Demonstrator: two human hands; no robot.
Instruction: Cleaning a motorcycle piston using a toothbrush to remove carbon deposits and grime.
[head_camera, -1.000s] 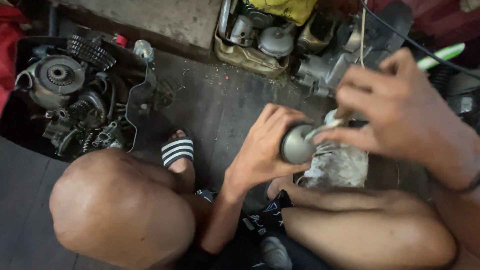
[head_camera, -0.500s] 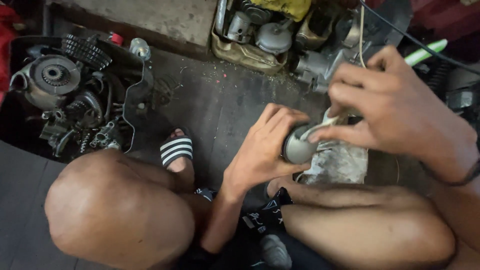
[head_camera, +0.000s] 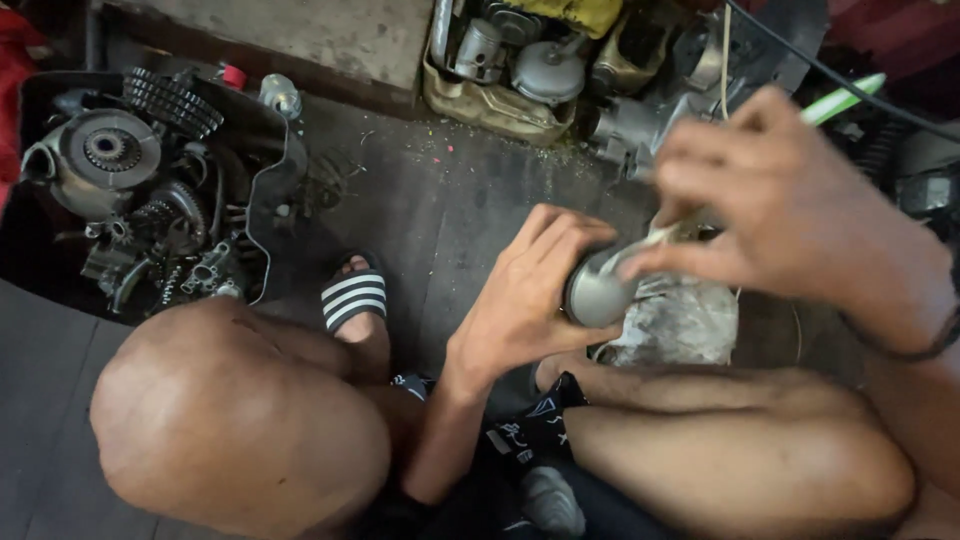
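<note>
Here the round grey metal cylinder part (head_camera: 598, 292) is grasped firmly in the left hand (head_camera: 525, 300) and should be kept steady while the thin pale tool (head_camera: 648, 243), pinched in the right hand (head_camera: 790, 210), is worked along its rim.

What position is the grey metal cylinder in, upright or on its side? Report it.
On its side: the left hand grips the grey metal cylinder, round end face toward the camera.

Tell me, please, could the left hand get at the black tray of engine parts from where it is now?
Probably not freely: the left hand grips a grey metal cylinder, and the raised knee sits between it and the black tray.
</note>
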